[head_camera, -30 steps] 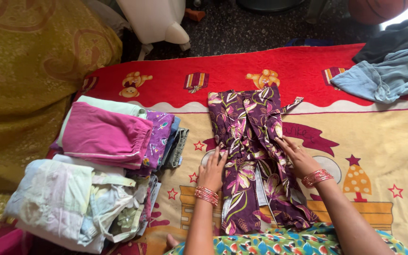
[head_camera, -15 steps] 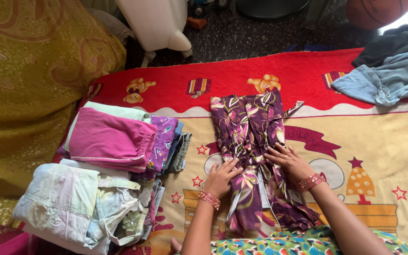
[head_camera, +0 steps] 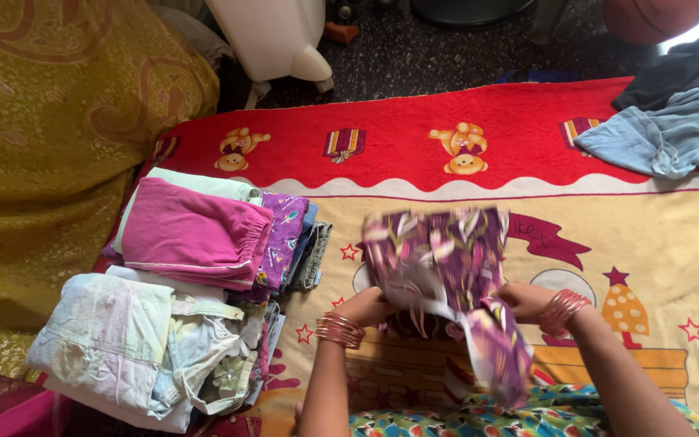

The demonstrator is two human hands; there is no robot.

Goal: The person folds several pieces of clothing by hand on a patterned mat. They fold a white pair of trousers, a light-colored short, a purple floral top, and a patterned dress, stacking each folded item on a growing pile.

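A purple patterned garment (head_camera: 438,259) is lifted and folded over itself above the mat, blurred by motion. My left hand (head_camera: 363,306) grips its left edge and my right hand (head_camera: 525,300) grips its right edge; both wrists wear orange bangles. A loose end of the garment hangs down toward my lap. The garment sits over a red and cream blanket with bear pictures (head_camera: 649,267).
Left of my hands lies a stack of folded clothes topped by a pink piece (head_camera: 192,235), with a pale folded pile (head_camera: 135,348) nearer me. A blue and dark clothes heap (head_camera: 673,129) lies at the far right. A yellow cloth (head_camera: 50,146) covers the left side.
The garment lay flat and stretched out on the blanket; my hands slid in to its middle, took hold and now lift and fold it toward me.
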